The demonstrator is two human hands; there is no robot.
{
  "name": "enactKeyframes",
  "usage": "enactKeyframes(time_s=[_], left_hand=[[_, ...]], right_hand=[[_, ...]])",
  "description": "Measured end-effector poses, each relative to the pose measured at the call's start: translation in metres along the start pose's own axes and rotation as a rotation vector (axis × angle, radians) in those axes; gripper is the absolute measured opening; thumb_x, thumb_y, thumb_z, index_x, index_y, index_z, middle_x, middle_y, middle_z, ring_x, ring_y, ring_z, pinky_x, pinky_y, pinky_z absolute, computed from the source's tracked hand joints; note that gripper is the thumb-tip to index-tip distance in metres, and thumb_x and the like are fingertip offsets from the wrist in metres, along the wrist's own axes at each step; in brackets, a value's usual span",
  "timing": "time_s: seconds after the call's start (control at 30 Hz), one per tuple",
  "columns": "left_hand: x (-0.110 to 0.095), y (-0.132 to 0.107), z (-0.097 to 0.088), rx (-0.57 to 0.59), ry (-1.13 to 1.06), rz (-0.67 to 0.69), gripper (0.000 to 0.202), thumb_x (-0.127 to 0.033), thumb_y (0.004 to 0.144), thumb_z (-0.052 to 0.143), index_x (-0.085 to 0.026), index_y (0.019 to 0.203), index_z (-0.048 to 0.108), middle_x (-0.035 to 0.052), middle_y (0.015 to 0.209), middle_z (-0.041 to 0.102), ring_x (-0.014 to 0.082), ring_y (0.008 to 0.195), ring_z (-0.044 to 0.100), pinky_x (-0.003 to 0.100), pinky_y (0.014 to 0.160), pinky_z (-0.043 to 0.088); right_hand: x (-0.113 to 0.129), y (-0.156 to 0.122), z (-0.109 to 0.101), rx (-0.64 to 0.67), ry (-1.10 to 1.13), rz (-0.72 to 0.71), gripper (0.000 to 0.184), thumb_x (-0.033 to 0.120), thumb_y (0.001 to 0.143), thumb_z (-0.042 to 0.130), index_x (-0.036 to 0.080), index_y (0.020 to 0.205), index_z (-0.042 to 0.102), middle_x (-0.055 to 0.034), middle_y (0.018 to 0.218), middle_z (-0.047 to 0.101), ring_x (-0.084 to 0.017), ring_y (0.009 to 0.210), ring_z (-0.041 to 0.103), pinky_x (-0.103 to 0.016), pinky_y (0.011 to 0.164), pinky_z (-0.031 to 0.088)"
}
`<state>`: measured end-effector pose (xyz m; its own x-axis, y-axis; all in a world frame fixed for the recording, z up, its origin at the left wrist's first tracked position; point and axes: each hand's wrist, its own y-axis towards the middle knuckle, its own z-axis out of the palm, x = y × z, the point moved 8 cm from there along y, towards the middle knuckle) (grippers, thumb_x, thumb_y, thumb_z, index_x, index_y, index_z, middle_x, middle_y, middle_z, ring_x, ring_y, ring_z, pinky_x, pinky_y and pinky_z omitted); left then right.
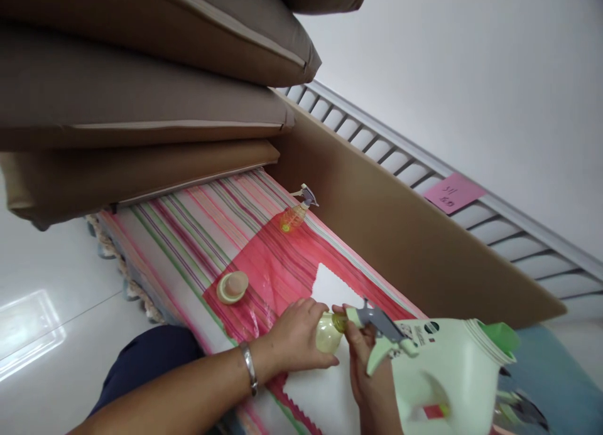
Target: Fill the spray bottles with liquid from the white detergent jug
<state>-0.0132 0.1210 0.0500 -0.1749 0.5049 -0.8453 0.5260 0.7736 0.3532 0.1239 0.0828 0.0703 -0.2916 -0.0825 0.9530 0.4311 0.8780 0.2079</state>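
My left hand (pixel 296 342) is wrapped round a small yellowish spray bottle (pixel 327 332), holding it over a white cloth (pixel 330 385). My right hand (pixel 365 359) pinches the bottle's pale green and grey trigger head (pixel 379 334) at the neck. A silver bracelet sits on my left wrist. A large pale green jug with a green cap (pixel 452 375) stands just right of my hands, partly covering my right hand.
A second small spray bottle (pixel 296 212) lies farther off on the striped pink and green mat (pixel 188 247). A round lid-like piece (pixel 232 287) rests on the mat. Brown cushions (pixel 141 96) and a cardboard panel (pixel 400 234) flank the mat; white floor lies left.
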Motion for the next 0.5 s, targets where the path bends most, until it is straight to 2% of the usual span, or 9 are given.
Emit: enactKeyframes(time_s=[0.07,0.13,0.23,0.3,0.37,0.43,0.47,0.5], left_hand=[[0.006,0.001,-0.002,-0.012,0.033,-0.044,0.066,-0.042,0.053,0.077,-0.021,0.110,0.052,0.0069,0.105,0.058,0.0270,0.097,0.054,0.039,0.086,0.044],[0.012,0.003,-0.007,-0.039,0.064,-0.084,0.061,-0.040,0.054,0.077,-0.020,0.106,0.053,0.0067,0.102,0.059,0.0270,0.096,0.054,0.039,0.085,0.044],[0.021,0.005,-0.018,-0.121,0.078,-0.139,0.057,-0.036,0.056,0.076,-0.020,0.106,0.053,0.0069,0.102,0.059,0.0272,0.097,0.055,0.040,0.086,0.044],[0.028,0.005,-0.029,-0.212,0.056,-0.184,0.063,-0.036,0.057,0.077,-0.021,0.112,0.049,0.0077,0.107,0.059,0.0281,0.102,0.054,0.042,0.089,0.043],[0.035,0.005,-0.040,-0.310,0.021,-0.233,0.071,-0.037,0.057,0.078,-0.022,0.118,0.044,0.0090,0.114,0.056,0.0290,0.109,0.052,0.044,0.092,0.041],[0.038,0.004,-0.048,-0.392,-0.009,-0.257,0.073,-0.039,0.058,0.077,-0.021,0.119,0.041,0.0097,0.116,0.055,0.0289,0.111,0.051,0.044,0.093,0.041],[0.038,0.004,-0.051,-0.417,-0.022,-0.250,0.072,-0.039,0.059,0.077,-0.021,0.119,0.041,0.0097,0.116,0.055,0.0284,0.111,0.051,0.044,0.094,0.041],[0.036,0.004,-0.052,-0.429,-0.035,-0.232,0.071,-0.039,0.059,0.077,-0.020,0.118,0.041,0.0094,0.114,0.055,0.0277,0.111,0.051,0.044,0.094,0.041]], right_hand=[[0.022,0.006,-0.007,-0.070,0.081,-0.038,0.026,0.040,0.074,0.065,0.020,0.090,0.061,-0.0059,0.093,0.069,-0.024,0.092,0.062,-0.045,0.088,0.045],[0.056,0.016,-0.021,-0.165,0.168,-0.115,0.022,0.039,0.075,0.064,0.020,0.086,0.060,-0.0032,0.085,0.068,-0.021,0.083,0.063,-0.043,0.085,0.047],[0.105,0.030,-0.049,-0.330,0.195,-0.264,0.025,0.038,0.075,0.063,0.020,0.092,0.060,0.0002,0.074,0.065,-0.017,0.070,0.063,-0.037,0.075,0.050],[0.118,0.037,-0.066,-0.419,0.181,-0.301,0.030,0.041,0.073,0.064,0.019,0.093,0.060,0.0011,0.070,0.064,-0.015,0.062,0.061,-0.031,0.064,0.050],[0.101,0.045,-0.068,-0.391,0.138,-0.169,0.033,0.044,0.067,0.067,0.019,0.088,0.061,0.0016,0.067,0.064,-0.014,0.056,0.059,-0.025,0.052,0.048],[0.053,0.048,-0.048,-0.211,0.069,0.136,0.036,0.047,0.061,0.070,0.019,0.081,0.060,0.0010,0.064,0.064,-0.014,0.056,0.059,-0.023,0.046,0.045],[0.021,0.044,-0.031,-0.072,0.025,0.332,0.038,0.050,0.061,0.069,0.019,0.080,0.060,0.0004,0.065,0.065,-0.015,0.059,0.061,-0.022,0.046,0.045],[-0.005,0.038,-0.019,-0.009,-0.009,0.429,0.038,0.050,0.060,0.070,0.017,0.078,0.060,-0.0017,0.063,0.065,-0.016,0.057,0.061,-0.023,0.044,0.044]])
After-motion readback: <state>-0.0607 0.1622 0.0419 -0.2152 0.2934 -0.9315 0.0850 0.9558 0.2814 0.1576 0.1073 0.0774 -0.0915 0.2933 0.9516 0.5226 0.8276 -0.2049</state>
